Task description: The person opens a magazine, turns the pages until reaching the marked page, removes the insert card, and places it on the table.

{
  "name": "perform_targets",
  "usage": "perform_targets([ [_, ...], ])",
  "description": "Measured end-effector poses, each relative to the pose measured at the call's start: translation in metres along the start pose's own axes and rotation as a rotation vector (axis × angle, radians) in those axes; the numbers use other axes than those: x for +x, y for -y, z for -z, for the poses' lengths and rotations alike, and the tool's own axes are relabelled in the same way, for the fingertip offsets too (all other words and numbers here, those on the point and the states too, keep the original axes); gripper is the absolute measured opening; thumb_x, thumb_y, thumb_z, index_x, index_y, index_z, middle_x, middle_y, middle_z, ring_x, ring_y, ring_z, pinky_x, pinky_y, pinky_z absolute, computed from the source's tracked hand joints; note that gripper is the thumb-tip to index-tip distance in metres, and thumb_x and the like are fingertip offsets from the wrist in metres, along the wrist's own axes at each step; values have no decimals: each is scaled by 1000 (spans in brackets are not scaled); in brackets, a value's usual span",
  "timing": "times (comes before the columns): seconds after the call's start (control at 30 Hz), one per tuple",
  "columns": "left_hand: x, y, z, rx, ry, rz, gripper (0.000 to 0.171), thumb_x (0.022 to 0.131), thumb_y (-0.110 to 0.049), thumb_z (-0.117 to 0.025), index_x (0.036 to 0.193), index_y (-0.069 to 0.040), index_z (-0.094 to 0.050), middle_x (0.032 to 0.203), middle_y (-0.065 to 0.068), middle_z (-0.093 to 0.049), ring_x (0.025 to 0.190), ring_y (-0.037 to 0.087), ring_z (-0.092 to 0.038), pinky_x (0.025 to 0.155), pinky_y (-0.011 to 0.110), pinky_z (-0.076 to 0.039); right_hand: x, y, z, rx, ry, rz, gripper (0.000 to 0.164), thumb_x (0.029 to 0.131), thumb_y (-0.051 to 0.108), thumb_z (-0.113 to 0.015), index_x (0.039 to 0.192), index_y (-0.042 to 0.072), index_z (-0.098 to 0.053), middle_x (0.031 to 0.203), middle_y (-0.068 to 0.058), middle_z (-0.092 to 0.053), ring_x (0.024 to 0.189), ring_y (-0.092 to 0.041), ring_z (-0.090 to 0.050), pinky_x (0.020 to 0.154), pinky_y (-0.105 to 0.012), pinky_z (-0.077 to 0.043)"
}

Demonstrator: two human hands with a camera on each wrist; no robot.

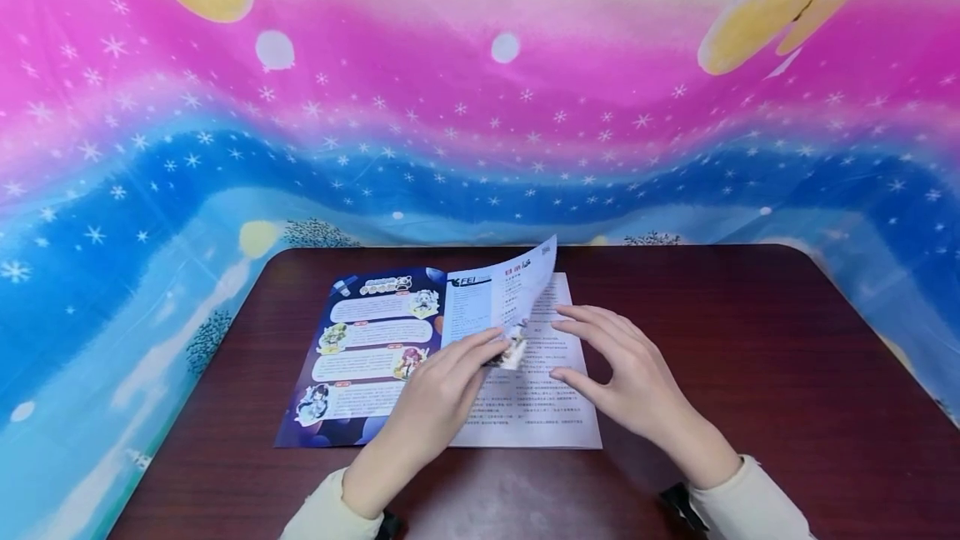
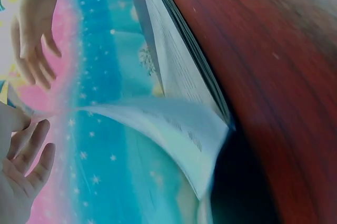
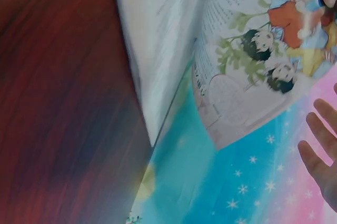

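An open magazine lies on the table, its left page dark blue with cartoon figures in white text boxes. My left hand pinches a raised page near its lower edge, and the sheet curves upward from the spine. In the left wrist view, the page's edge runs between the thumb and fingers of the left hand. The raised page's other side carries drawn children and text. To the right of the raised page, my right hand hovers over the printed right page, fingers spread and holding nothing.
The dark reddish-brown table extends around the magazine. Behind it hangs a pink and blue cloth backdrop with snowflakes, reaching down along the table's sides. Light sleeves and dark wrist straps show at the wrists.
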State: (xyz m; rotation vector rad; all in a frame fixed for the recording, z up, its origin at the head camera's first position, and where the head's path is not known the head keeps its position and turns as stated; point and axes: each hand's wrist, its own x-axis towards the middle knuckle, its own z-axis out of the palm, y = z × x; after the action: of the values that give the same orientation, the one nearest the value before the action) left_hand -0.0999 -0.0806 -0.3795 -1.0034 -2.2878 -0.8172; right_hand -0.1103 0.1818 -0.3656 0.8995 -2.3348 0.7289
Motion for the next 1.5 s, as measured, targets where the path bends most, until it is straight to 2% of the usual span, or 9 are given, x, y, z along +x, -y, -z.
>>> perform_targets([
  [0.1, -6, 4, 6, 9, -7, 67, 49, 91, 2, -66, 137, -13, -58, 142, 0, -56, 123, 19, -58, 96, 38, -52, -5, -3, 1, -22, 32, -34, 61, 94, 63, -51, 126, 14, -67, 134, -2, -61, 126, -25, -53, 105, -44, -39],
  [0.23, -15, 13, 15, 43, -27, 99, 54, 88, 4, -69, 138, -12, -57, 142, 1, -56, 124, 21, -57, 94, 41, -53, -13, -8, 1, -44, 71, -50, 60, 94, 64, -52, 123, 14, -68, 131, -1, -63, 125, -24, -54, 104, -44, -40],
  [0.4, -28, 24, 27, 102, -45, 144, 64, 85, 3, -74, 143, -13, -53, 142, 3, -56, 123, 21, -58, 94, 41, -52, -23, -16, 1, -72, 134, -49, 49, 84, 42, -78, 124, 15, -68, 129, 0, -63, 122, -23, -55, 100, -47, -43],
  [0.5, -35, 30, 35, 141, -45, 195, 68, 84, 1, -76, 145, -14, -50, 142, 4, -55, 124, 23, -57, 95, 43, -52, -28, -21, 1, -78, 177, -39, 51, 76, 27, -86, 122, 14, -68, 128, 0, -64, 120, -21, -57, 99, -46, -43],
  [0.7, -52, 41, 50, 191, -48, 286, 75, 81, 0, -80, 147, -12, -48, 143, 8, -54, 122, 27, -59, 92, 46, -52, -37, -29, 2, -82, 245, -6, 47, 75, 25, -86, 117, 11, -70, 127, -2, -64, 118, -21, -59, 99, -44, -43],
  [1.03, -76, 54, 70, 258, -30, 391, 88, 76, 3, -83, 151, -13, -40, 144, 13, -50, 112, 33, -62, 76, 50, -57, -52, -39, 0, -114, 369, 3, 49, 75, 27, -87, 119, 13, -71, 128, -2, -65, 117, -20, -60, 96, -47, -48],
  [1.3, -94, 63, 86, 290, 27, 447, 88, 76, 1, -84, 150, -10, -39, 148, 15, -43, 93, 28, -65, 56, 39, -52, -57, -41, -3, -93, 496, -78, 48, 82, 31, -82, 124, 12, -68, 132, -3, -62, 121, -23, -58, 98, -48, -48],
  [1.37, -99, 66, 90, 290, 45, 462, 84, 76, 0, -84, 148, -7, -41, 148, 16, -43, 95, 30, -65, 56, 40, -53, -58, -42, -3, -75, 528, -100, 49, 83, 32, -81, 126, 13, -68, 134, -3, -61, 123, -24, -57, 98, -48, -48],
  [1.5, -108, 72, 98, 276, 94, 500, 76, 77, 1, -83, 143, -4, -47, 145, 18, -45, 110, 38, -61, 74, 57, -55, -59, -45, -3, -31, 561, -143, 50, 83, 33, -81, 127, 15, -67, 136, -2, -59, 125, -23, -56, 98, -47, -48],
])
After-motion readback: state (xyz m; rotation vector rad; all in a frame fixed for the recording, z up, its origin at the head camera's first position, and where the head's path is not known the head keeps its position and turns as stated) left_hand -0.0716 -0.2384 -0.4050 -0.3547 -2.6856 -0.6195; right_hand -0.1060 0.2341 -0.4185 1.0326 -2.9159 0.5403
